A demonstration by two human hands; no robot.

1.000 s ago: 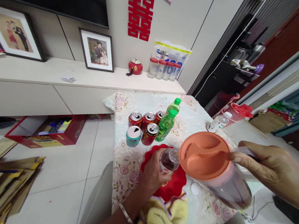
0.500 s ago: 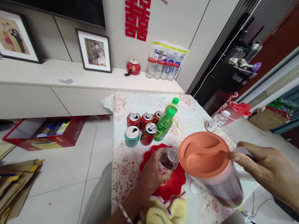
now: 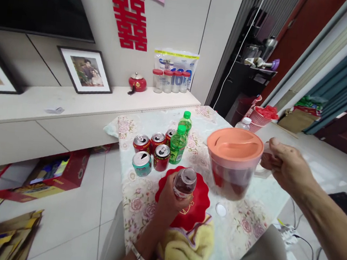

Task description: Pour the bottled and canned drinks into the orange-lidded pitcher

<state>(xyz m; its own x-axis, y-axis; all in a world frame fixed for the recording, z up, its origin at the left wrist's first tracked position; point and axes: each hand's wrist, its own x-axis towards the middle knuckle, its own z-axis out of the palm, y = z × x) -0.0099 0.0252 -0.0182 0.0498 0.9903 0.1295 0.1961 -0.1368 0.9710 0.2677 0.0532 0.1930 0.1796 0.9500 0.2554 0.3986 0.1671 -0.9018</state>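
My left hand (image 3: 170,200) is wrapped round a clear bottle (image 3: 186,181) without a cap, filled with dark liquid to near its neck. The bottle stands over a red scalloped tray (image 3: 198,205); whether it touches the tray I cannot tell. My right hand (image 3: 284,162) grips the handle of a clear pitcher (image 3: 231,173), which is nearly upright and partly full of dark reddish liquid. An orange lid (image 3: 235,144) covers the pitcher. A white bottle cap (image 3: 221,209) lies on the cloth right of the tray. A yellow towel (image 3: 188,255) lies at the tray's near side.
Several drink cans (image 3: 162,157) and two green bottles (image 3: 178,145) stand behind the tray on the flowered tablecloth (image 3: 139,217). A white-capped bottle (image 3: 245,123) is partly hidden behind the pitcher. Several red-lidded jars (image 3: 167,82) stand on the white cabinet (image 3: 98,105).
My right hand has brought the pitcher from a tilt toward the bottle to nearly upright. My left hand still holds the bottle over the tray. The camera view has turned to the right.
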